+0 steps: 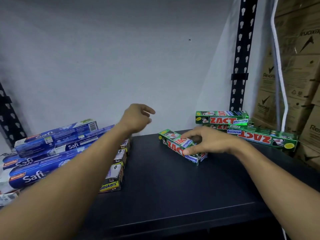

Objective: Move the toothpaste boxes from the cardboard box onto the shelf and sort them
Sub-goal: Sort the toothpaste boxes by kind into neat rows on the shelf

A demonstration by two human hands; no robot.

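The right hand (pixel 207 142) grips a green ZACT box (pixel 174 146), thumb on the near side and fingers curled over the top. The box lies on the dark shelf (pixel 164 187), forward and left of the black post (pixel 242 54). The left hand (pixel 136 118) hangs in the air further left of the post, fingers loosely curled, holding nothing. Three more green ZACT boxes (pixel 221 117) sit at the post's foot. Far left of it are at least four blue Safi boxes (pixel 69 144) and at least three Smokers boxes (pixel 110 185).
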